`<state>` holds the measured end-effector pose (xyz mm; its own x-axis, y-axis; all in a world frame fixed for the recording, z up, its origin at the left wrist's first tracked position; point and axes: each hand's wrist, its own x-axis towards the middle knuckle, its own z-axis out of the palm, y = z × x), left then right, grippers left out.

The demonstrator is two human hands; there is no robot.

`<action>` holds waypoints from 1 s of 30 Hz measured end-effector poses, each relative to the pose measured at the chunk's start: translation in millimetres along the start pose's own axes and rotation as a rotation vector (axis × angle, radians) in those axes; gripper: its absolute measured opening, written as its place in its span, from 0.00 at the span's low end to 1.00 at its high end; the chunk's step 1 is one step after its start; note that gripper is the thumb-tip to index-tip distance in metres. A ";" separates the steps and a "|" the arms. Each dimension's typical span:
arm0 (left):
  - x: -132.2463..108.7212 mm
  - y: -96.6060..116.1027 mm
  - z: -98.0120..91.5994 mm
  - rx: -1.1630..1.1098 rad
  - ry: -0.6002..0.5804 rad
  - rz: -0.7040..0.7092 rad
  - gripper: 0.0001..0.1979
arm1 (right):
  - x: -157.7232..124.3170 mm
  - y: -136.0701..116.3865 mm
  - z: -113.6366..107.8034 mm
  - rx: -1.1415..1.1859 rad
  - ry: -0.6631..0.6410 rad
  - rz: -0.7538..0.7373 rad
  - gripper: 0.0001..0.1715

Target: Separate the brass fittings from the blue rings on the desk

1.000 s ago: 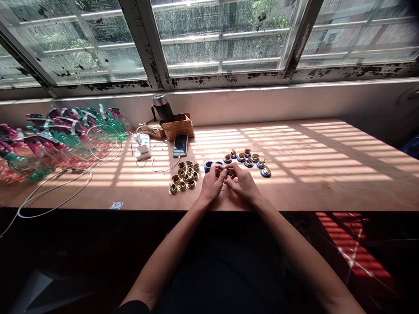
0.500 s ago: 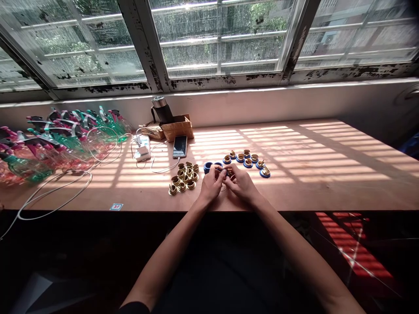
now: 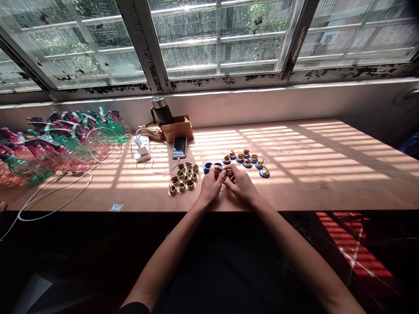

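Grip: your left hand (image 3: pixel 212 185) and right hand (image 3: pixel 242 185) both pinched closed on one small part (image 3: pixel 225 173), fingertips meeting just above tabletop (image 3: pixel 310 183). Part mostly hidden by fingers. Brass caps (image 3: pixel 185 176) lay near left, blue-ringed pieces (image 3: pixel 246 159) just beyond. Likely best: you kept wrists low by edge, pieces square, pressure even, no forcing.

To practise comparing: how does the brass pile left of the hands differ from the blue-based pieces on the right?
The brass pile is plain gold; the blue-based pieces each have a blue base. The brass pile is bunched tight; the blue-based pieces spread in a loose arc. Both are brass parts on the table.
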<state>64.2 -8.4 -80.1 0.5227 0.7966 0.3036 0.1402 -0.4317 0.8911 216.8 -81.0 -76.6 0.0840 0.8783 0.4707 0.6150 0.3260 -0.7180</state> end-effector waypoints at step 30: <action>0.4 2.3 -0.6 0.023 0.001 -0.018 0.15 | 0.9 -2.8 -0.2 -0.040 -0.005 0.004 0.15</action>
<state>64.2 -8.8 -77.7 0.5194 0.8046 0.2877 0.1692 -0.4269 0.8883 215.3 -81.3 -74.1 0.0828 0.8811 0.4656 0.6453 0.3086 -0.6988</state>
